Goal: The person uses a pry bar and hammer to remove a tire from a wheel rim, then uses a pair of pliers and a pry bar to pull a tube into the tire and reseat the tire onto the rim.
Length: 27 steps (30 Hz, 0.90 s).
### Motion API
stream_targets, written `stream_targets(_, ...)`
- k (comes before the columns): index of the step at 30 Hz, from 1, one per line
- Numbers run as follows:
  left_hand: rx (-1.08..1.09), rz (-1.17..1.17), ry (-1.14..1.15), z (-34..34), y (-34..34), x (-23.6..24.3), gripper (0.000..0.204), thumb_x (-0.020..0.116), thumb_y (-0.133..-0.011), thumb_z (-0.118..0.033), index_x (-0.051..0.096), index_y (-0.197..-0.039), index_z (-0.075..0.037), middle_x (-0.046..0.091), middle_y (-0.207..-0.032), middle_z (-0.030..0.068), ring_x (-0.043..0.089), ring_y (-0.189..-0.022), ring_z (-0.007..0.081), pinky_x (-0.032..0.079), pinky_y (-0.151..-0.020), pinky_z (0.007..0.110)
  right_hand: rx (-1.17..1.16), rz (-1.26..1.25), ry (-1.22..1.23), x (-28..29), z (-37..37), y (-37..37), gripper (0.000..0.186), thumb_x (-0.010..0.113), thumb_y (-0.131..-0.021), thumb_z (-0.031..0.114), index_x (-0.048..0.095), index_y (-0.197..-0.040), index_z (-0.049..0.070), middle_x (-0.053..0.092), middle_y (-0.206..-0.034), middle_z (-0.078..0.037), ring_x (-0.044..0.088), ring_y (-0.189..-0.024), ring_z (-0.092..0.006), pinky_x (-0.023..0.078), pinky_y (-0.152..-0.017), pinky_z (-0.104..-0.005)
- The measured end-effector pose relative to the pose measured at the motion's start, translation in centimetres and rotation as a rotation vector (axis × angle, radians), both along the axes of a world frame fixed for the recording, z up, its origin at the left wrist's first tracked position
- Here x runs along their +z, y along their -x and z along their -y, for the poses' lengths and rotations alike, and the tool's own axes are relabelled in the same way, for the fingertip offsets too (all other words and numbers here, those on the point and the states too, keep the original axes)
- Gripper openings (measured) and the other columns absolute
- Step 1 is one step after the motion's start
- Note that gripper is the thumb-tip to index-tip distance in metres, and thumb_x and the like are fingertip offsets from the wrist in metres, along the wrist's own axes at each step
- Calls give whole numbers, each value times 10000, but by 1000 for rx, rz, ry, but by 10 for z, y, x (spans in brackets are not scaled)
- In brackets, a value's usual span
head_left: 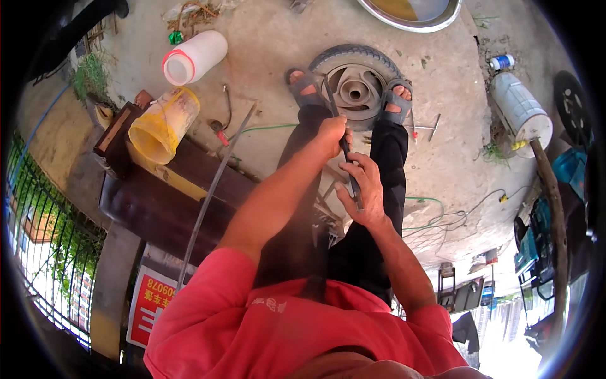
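Note:
My left hand (pixel 336 136) grips a long dark metal bar (pixel 350 174) that slants from between my feet back toward my body. Its far end rests at the left side of a tire (pixel 386 66) on a grey wheel rim (pixel 356 95), lying flat between my sandalled feet. Farther down the bar, my right hand (pixel 363 189) has its fingers apart and loosely bent, touching the shaft, with the thumb out to the left. A cross-shaped tool (pixel 435 126) lies right of the tire.
A dark red couch (pixel 139 196), yellow bucket (pixel 154 132), white container (pixel 202 54) and long rod (pixel 211 196) are on the left. A metal basin (pixel 416 25) is at the top. A white cylinder (pixel 517 107) and wooden pole (pixel 549 189) stand right. Hoses cross the concrete floor.

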<state>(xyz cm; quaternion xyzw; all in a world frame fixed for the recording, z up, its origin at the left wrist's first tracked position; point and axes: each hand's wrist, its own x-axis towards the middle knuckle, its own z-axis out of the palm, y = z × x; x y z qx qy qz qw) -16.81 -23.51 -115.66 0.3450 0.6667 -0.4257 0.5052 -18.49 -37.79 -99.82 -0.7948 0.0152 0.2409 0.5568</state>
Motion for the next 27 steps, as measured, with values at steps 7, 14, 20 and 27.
stream_targets(7,-509,47,206,-42,-31,6,408,569,-1030,-459,562,-1087,-54,650,-768,111,683,-590,256,498,-477,399,-10,113,-76,-34,4,4,74,646,-840,50,612,-875,-5,658,-1084,-188,610,-1031,-385,490,-926,-474)
stream_targets(14,-698,278,-58,-156,-89,-106,371,604,-1012,-416,613,-1132,-65,668,-823,55,655,-605,155,510,-503,326,-131,92,-88,-47,5,23,47,613,-810,28,609,-833,-14,663,-1050,-197,607,-1017,-405,500,-889,-497)
stream_targets(20,-1287,476,-374,-179,-184,-196,484,635,-925,-401,648,-1177,12,741,-1071,199,726,-970,321,573,-843,441,-178,47,-93,-62,-1,9,117,607,-863,118,596,-814,12,673,-1038,-191,590,-999,-407,496,-859,-495)
stream_targets(27,-2011,892,-829,-181,-281,-295,425,681,-901,-267,596,-1276,-87,689,-1073,155,676,-972,364,551,-829,497,-266,-105,-113,-73,15,-14,103,604,-871,102,616,-881,0,661,-1069,-198,583,-1008,-386,492,-824,-466)
